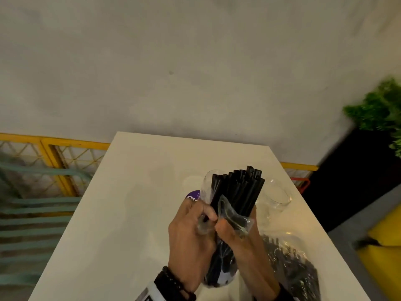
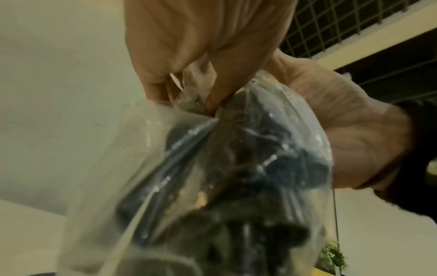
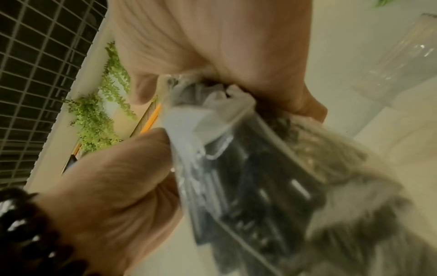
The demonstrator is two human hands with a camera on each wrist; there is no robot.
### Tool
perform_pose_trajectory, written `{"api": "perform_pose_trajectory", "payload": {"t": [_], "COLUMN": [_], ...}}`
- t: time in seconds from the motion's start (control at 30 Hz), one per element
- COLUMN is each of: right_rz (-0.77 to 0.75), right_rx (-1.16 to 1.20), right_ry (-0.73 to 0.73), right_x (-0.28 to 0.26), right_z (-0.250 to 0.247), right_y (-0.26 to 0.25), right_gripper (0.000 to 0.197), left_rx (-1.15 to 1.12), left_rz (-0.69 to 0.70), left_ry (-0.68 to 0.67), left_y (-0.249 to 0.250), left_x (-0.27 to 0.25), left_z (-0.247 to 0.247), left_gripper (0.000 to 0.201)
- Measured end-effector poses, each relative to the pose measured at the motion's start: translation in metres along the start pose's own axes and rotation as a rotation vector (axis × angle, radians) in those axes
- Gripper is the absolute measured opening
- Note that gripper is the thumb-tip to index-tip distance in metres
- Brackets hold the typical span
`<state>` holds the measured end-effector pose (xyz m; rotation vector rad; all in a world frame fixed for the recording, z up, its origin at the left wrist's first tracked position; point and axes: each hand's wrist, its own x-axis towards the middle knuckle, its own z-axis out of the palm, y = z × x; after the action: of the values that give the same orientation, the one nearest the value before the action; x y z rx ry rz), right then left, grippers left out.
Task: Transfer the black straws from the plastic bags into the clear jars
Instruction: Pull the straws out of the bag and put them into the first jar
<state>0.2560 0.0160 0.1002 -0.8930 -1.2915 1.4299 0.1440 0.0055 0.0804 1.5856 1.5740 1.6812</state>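
Note:
Over the white table [image 1: 130,213] both hands hold a clear plastic bag [image 1: 220,266] of black straws by its crumpled top. My left hand [image 1: 195,227], with a bead bracelet, pinches the plastic on the left. My right hand [image 1: 230,233] grips it on the right. In the left wrist view the bag [image 2: 212,186] hangs below the left hand [image 2: 201,61], with the right hand [image 2: 343,134] beside it. The right wrist view shows the bag [image 3: 248,177] held by the right hand [image 3: 212,52] and the left hand [image 3: 118,186]. Just behind the hands, a clear jar [image 1: 207,183] holds upright black straws [image 1: 238,187].
An empty clear jar [image 1: 276,196] stands to the right of the filled one and shows in the right wrist view [image 3: 402,65]. Another bag of straws [image 1: 290,263] lies at the table's near right. A purple lid [image 1: 192,197] sits left of the jar. Beyond the table edges are yellow railings and a plant.

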Motion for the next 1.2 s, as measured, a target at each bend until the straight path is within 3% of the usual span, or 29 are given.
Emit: {"api": "perform_pose_trajectory", "payload": {"t": [0.07, 0.13, 0.23, 0.33, 0.4, 0.47, 0.6, 0.7, 0.73, 0.87, 1.03, 1.13, 1.2], "right_rz": [0.031, 0.04, 0.011, 0.009, 0.042, 0.065, 0.082, 0.16, 0.195, 0.096, 0.139, -0.019, 0.0], "right_rx": [0.044, 0.115, 0.161, 0.136, 0.182, 0.138, 0.043, 0.071, 0.021, 0.118, -0.018, 0.0, 0.023], "right_ry": [0.061, 0.113, 0.147, 0.188, 0.174, 0.128, 0.088, -0.051, -0.082, -0.115, -0.004, 0.081, 0.076], "right_x": [0.001, 0.005, 0.008, 0.01, 0.009, 0.008, 0.003, 0.002, 0.002, 0.009, 0.008, 0.013, 0.013], "right_z": [-0.001, -0.009, -0.027, -0.045, -0.055, -0.067, -0.088, -0.101, -0.104, -0.106, -0.11, -0.113, -0.111], "right_y": [0.005, 0.009, 0.009, 0.01, 0.012, 0.012, 0.004, 0.006, 0.007, 0.008, 0.0, -0.001, -0.004], "right_gripper": [0.107, 0.11, 0.094, 0.081, 0.079, 0.076, 0.067, 0.089, 0.092, 0.071, 0.114, 0.089, 0.077], "left_rx": [-0.053, -0.207, -0.453, -0.612, -0.616, -0.555, -0.404, -0.374, -0.336, -0.342, -0.387, -0.426, -0.411], "left_rz": [0.019, -0.053, -0.18, -0.3, -0.381, -0.411, -0.407, -0.375, -0.345, -0.281, -0.31, -0.333, -0.316], "left_ry": [-0.035, -0.153, -0.363, -0.362, -0.266, -0.271, -0.501, -0.663, -0.652, -0.508, -0.558, -0.55, -0.525], "left_y": [0.002, 0.007, 0.022, 0.028, 0.025, 0.022, 0.023, 0.023, 0.022, 0.023, 0.024, 0.022, 0.021], "left_x": [-0.003, -0.008, -0.015, -0.016, -0.015, -0.012, -0.004, 0.003, 0.003, 0.002, 0.01, 0.017, 0.02], "left_z": [0.001, 0.001, 0.001, 0.006, 0.013, 0.02, 0.023, 0.023, 0.026, 0.034, 0.036, 0.036, 0.035], "left_gripper": [0.031, 0.036, 0.039, 0.033, 0.039, 0.045, 0.066, 0.075, 0.073, 0.046, 0.044, 0.042, 0.03]}}
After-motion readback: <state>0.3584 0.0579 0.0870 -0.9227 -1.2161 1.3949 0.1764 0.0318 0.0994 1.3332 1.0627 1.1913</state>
